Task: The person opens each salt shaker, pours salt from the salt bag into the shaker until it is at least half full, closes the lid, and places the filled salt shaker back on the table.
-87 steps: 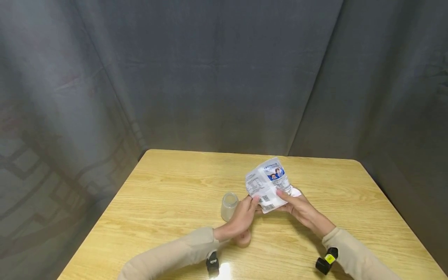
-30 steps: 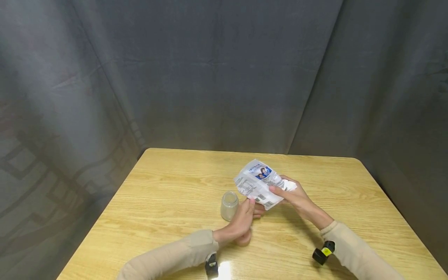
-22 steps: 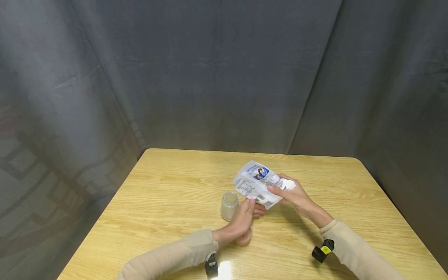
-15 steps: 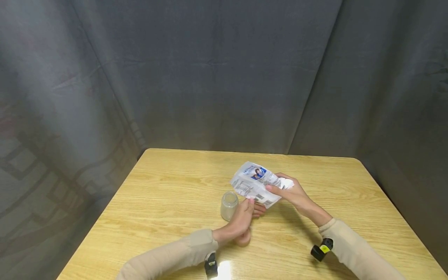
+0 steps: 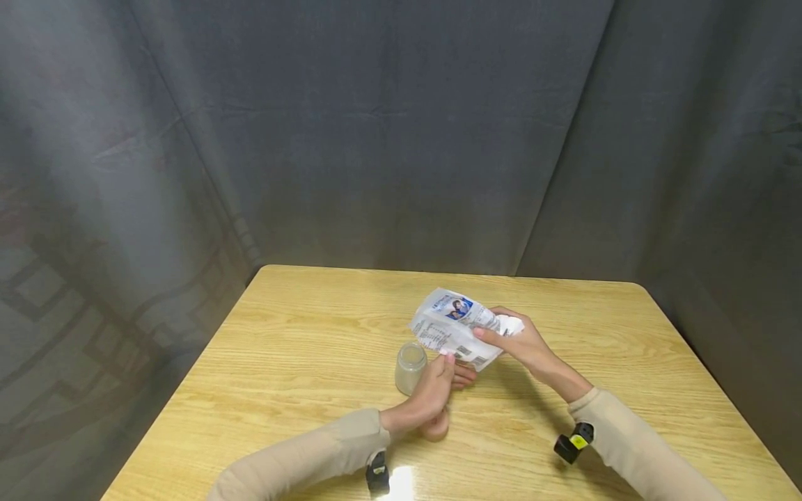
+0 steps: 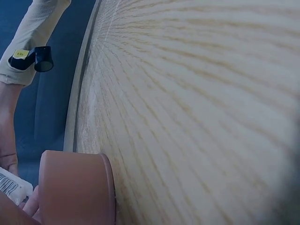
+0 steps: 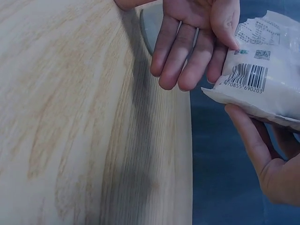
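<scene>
My right hand (image 5: 529, 348) grips a white printed packet (image 5: 460, 330), thumb on top and fingers beneath. The packet carries a blue picture and a barcode, and it tilts with its left end just above and behind a glass jar (image 5: 410, 372). My left hand (image 5: 432, 393) stands beside the jar on its right. In the right wrist view the left fingers (image 7: 180, 61) are straight and the left thumb touches the packet's edge. Under the left wrist a pinkish-brown cylinder with a rim (image 6: 77, 187) stands on the table. The packet's inside is hidden.
A light wooden table (image 5: 301, 334) with rounded far corners carries everything. Dark grey curtains (image 5: 388, 139) hang behind it and at both sides. A black camera (image 5: 567, 445) sits on the right wrist, another (image 5: 378, 473) on the left.
The packet has moved left with my right hand, its printed end lowering toward the jar. My left fingers have straightened, leaving the thumb at the packet's edge. Jar and cylinder have not moved.
</scene>
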Demonstrator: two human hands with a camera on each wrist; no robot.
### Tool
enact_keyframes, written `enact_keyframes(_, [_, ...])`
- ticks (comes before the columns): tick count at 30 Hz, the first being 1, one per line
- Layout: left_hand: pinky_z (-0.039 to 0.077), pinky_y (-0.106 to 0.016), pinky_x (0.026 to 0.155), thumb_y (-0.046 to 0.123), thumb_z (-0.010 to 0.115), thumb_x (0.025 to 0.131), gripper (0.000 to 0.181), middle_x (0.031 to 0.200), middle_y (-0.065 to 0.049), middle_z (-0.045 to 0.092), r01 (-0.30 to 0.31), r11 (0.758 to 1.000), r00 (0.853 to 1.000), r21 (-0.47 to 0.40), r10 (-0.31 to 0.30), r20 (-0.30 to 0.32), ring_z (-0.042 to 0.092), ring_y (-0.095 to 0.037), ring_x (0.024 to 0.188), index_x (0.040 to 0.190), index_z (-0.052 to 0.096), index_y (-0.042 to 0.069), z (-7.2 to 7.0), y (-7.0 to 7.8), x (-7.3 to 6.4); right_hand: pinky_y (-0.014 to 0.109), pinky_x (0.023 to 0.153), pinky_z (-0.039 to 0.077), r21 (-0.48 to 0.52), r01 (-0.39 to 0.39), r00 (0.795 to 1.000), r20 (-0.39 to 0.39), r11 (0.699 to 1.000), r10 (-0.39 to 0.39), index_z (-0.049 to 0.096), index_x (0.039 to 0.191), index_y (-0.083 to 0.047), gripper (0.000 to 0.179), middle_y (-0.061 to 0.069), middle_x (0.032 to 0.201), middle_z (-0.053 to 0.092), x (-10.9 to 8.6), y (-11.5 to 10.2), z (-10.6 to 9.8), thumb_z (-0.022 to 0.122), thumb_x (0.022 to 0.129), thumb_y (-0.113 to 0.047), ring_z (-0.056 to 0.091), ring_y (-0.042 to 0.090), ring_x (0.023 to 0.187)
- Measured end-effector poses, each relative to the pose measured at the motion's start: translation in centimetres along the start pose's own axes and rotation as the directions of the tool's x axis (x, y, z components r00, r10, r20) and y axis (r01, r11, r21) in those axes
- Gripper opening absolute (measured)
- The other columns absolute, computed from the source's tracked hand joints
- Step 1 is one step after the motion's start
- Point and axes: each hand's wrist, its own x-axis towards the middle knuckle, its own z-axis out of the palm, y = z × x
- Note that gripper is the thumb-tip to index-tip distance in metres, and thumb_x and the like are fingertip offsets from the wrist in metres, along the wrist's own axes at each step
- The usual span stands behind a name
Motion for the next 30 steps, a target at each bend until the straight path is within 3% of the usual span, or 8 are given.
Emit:
enact_keyframes(3, [0.053, -0.052, 0.092, 0.008, 0.022, 0.110, 0.040, 0.103, -0.031, 0.066, -0.014, 1.000, 1.000, -0.005, 0.014, 0.003, 0.063, -0.048, 0.100, 0.113, 0.054, -0.017, -0.1, 0.7, -0.3, 0.031, 0.064, 0.060, -0.025, 0.022, 1.000, 0.003, 0.999, -0.022, 0.057, 0.122, 0.009, 0.037, 0.007, 0.097, 0.071, 0.1, 0.0, 0.0, 0.070, 0.093, -0.009, 0.069, 0.017, 0.078])
enact_keyframes(12, [0.051, -0.052, 0.095, 0.007, 0.024, 0.110, 0.040, 0.104, -0.033, 0.065, -0.028, 0.998, 1.000, -0.050, 0.028, 0.011, 0.062, -0.051, 0.102, 0.114, 0.054, -0.018, -0.2, 0.6, -0.3, 0.029, 0.067, 0.060, -0.069, 0.044, 0.999, 0.013, 0.997, -0.043, 0.059, 0.121, 0.009, 0.037, 0.014, 0.099, 0.071, 0.5, -0.4, 0.0, 0.071, 0.092, -0.011, 0.070, 0.019, 0.081])
enact_keyframes(19, [0.054, -0.047, 0.094, 0.013, 0.022, 0.111, 0.043, 0.104, -0.028, 0.067, -0.023, 0.997, 0.999, -0.068, 0.024, 0.020, 0.065, -0.044, 0.102, 0.116, 0.053, -0.016, 0.2, -2.9, 1.2, 0.027, 0.065, 0.059, -0.100, 0.031, 1.000, 0.002, 0.994, -0.031, 0.060, 0.118, 0.008, 0.037, 0.015, 0.098, 0.071, 0.6, -0.8, 0.0, 0.074, 0.091, -0.013, 0.070, 0.019, 0.079])
enact_keyframes(25, [0.053, -0.046, 0.095, 0.014, 0.022, 0.111, 0.042, 0.105, -0.028, 0.067, -0.018, 0.998, 0.999, -0.062, 0.020, 0.028, 0.065, -0.043, 0.103, 0.117, 0.052, -0.015, 0.2, -2.9, 1.3, 0.027, 0.065, 0.059, -0.128, 0.034, 0.999, 0.001, 0.991, -0.034, 0.061, 0.119, 0.007, 0.038, 0.015, 0.097, 0.072, 0.8, -0.9, -0.1, 0.075, 0.089, -0.013, 0.070, 0.019, 0.079])
enact_keyframes(30, [0.051, -0.052, 0.096, 0.009, 0.020, 0.110, 0.041, 0.104, -0.032, 0.065, -0.029, 0.999, 0.999, -0.037, 0.030, 0.029, 0.063, -0.048, 0.103, 0.114, 0.052, -0.017, 0.2, -1.1, 0.7, 0.027, 0.065, 0.059, -0.153, 0.043, 0.999, 0.008, 0.987, -0.042, 0.062, 0.118, 0.006, 0.038, 0.014, 0.097, 0.072, 0.9, -1.1, -0.1, 0.077, 0.088, -0.013, 0.070, 0.020, 0.079])
